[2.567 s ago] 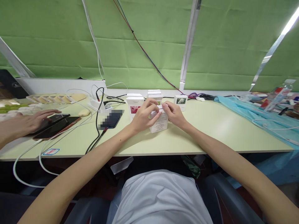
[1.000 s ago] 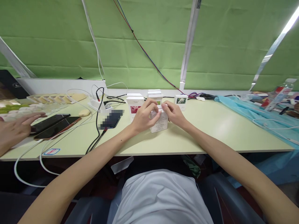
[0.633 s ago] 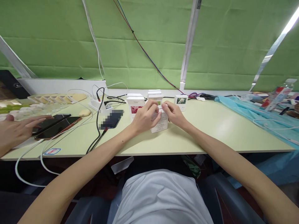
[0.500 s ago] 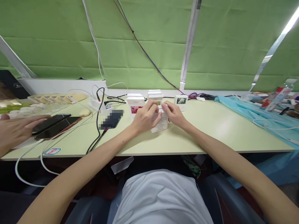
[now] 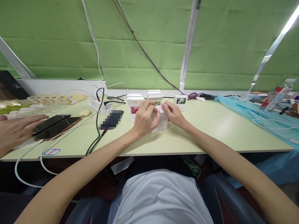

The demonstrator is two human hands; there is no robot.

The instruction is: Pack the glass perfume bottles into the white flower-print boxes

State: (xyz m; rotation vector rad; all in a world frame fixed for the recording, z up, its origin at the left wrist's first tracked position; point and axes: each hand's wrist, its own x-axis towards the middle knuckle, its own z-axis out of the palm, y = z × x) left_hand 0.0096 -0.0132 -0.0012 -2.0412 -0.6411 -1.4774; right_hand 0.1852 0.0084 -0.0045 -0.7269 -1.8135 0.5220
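We note left hand (image 5: 143, 119) re-angled at top of white box (image 5: 161, 123), fingers curled; grip: cannot tell. Right hand (image 5: 174, 114) pinches top corner. Box upright on table (image 5: 217, 124); we judge it steadied.

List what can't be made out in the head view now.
Head view:
Held white box: print too small to read; left hand hides part of its face.
Box behind: lower front hidden by left hand and held box.
Phone nearest left hand: partly pixelated.
Another person's hand: arm cut off by left edge.

Left hand (image 5: 146, 119) and right hand (image 5: 174, 114) — close together, both curled.
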